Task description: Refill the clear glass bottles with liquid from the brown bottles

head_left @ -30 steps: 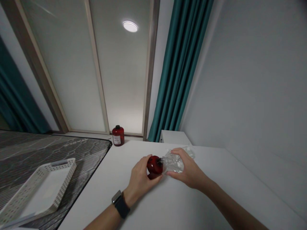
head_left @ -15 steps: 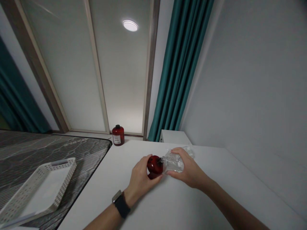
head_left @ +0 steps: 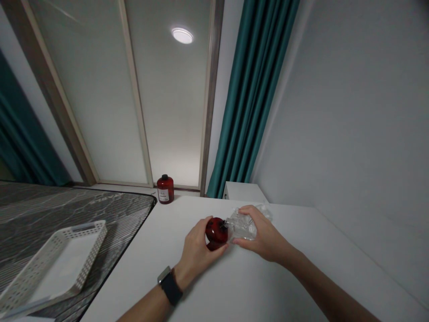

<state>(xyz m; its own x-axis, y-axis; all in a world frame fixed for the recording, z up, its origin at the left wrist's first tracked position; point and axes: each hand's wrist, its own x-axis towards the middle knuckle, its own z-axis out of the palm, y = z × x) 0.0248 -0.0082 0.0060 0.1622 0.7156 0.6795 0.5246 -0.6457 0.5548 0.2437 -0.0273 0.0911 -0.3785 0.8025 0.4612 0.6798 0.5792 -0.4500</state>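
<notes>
We see the left hand curved round a round glossy dark-red bottle, thumb and fingers parted by its width. Our right hand is spread wider, gripping a clear crinkled plastic bottle, tipped sideways, neck at the red one's mouth. Both sit over the flat white tabletop; we can't tell if they touch it. We'd judge the red one hard, slick, maybe breakable: grip its belly. Clear one looks light, soft-walled: hold mid-body, gently, since squeezing could dent it.
</notes>
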